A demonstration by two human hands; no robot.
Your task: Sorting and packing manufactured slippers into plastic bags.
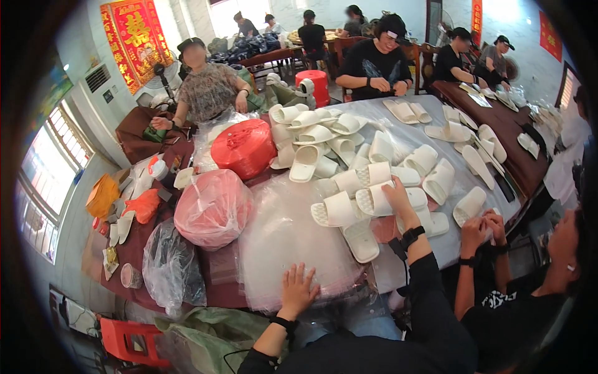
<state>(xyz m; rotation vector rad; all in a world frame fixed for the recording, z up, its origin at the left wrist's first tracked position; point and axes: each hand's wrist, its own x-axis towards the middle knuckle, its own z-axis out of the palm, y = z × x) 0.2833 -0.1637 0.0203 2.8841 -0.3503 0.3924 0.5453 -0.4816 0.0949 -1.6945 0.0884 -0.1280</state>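
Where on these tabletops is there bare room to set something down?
A narrow brown cloth strip between the leftmost slippers and the clear bag; grey sheeting between the far slipper pair and the slipper heap. Crowded: that heap, towards the right hand.

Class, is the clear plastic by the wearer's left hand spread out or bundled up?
Spread out: the clear plastic lies in a broad, flat layer, the left hand at its near edge.

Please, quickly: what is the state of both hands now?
Left hand: open, fingers spread, at the plastic bags.
Right hand: at a slipper; whether closed on it cannot be told.
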